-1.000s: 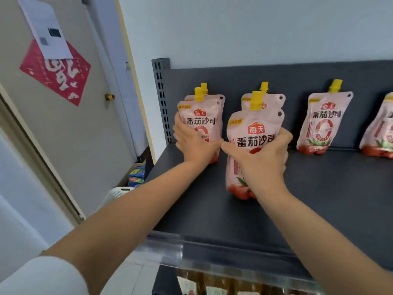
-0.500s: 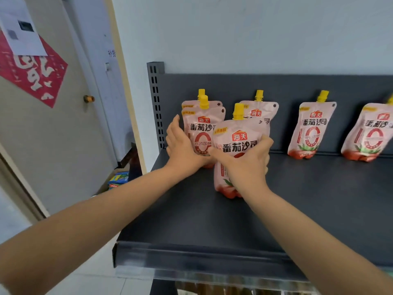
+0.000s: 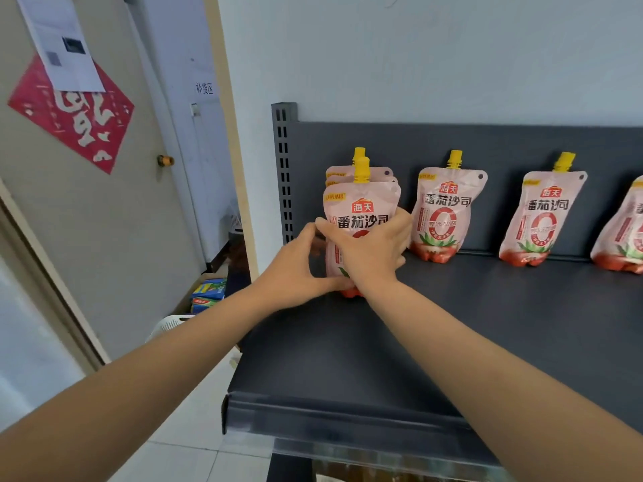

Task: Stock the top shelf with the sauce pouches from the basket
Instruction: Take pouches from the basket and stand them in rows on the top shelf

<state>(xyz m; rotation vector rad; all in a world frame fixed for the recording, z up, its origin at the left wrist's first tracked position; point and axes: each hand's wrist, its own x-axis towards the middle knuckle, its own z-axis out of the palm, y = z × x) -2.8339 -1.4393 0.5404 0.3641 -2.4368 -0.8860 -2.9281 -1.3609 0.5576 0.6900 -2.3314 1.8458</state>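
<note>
The dark grey top shelf (image 3: 469,328) carries pink tomato sauce pouches with yellow caps, standing along its back panel. My right hand (image 3: 374,250) is wrapped around the front pouch (image 3: 362,208), which stands upright at the shelf's far left. Right behind it stand two more pouches (image 3: 374,172), mostly hidden. My left hand (image 3: 295,269) cups the front pouch's lower left edge, thumb up and fingers under its base. Further right stand single pouches (image 3: 449,210), (image 3: 544,217), and one cut off by the frame's right edge (image 3: 626,234). The white basket (image 3: 168,325) shows only its rim, low on the left.
The slotted shelf upright (image 3: 285,168) stands just left of the pouches. A door with a knob (image 3: 165,160) and a red paper square (image 3: 74,113) fills the left. Colourful packets (image 3: 208,293) lie on the floor by the basket. The shelf's front lip (image 3: 330,415) is near me.
My right hand carried the front pouch left, from in front of the second column to in front of the leftmost pouches. My left hand left the back pouch and took the carried pouch's edge.
</note>
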